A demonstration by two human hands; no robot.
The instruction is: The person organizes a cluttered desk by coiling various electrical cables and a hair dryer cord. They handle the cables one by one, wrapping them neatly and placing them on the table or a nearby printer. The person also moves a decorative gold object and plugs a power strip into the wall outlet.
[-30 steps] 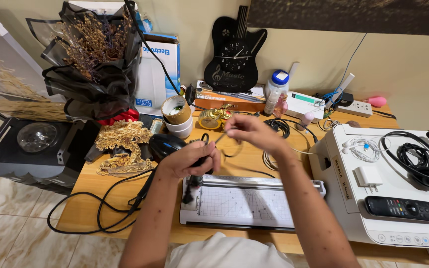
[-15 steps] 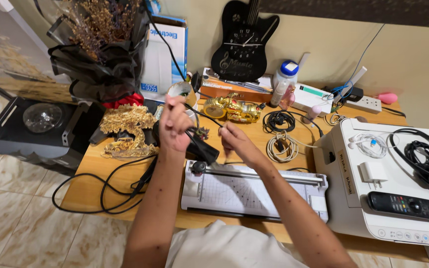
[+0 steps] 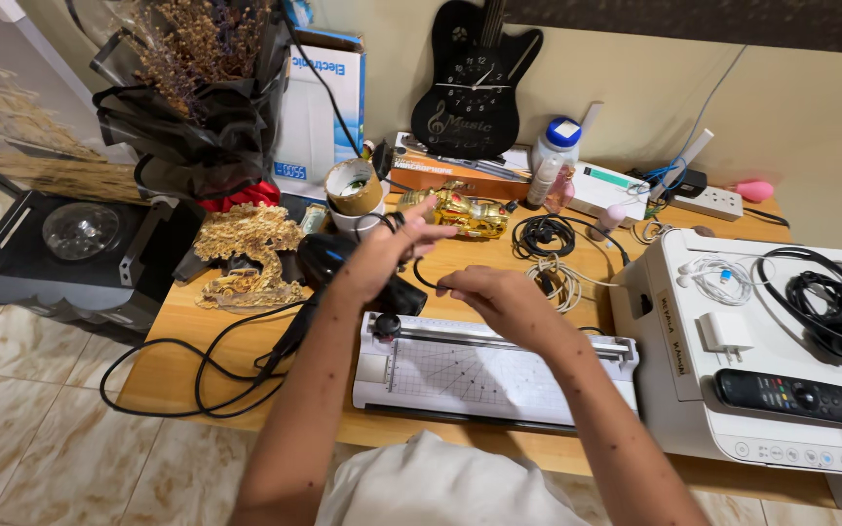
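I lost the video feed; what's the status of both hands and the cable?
Left hand around black adapter, fingers spread. Right hand pinching thin black cable looping between hands. Paper trimmer directly beneath; cable coils beyond.

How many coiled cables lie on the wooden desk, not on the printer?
2. A black coil lies behind a white coil, both right of the right hand. More may be hidden in the clutter at the back.
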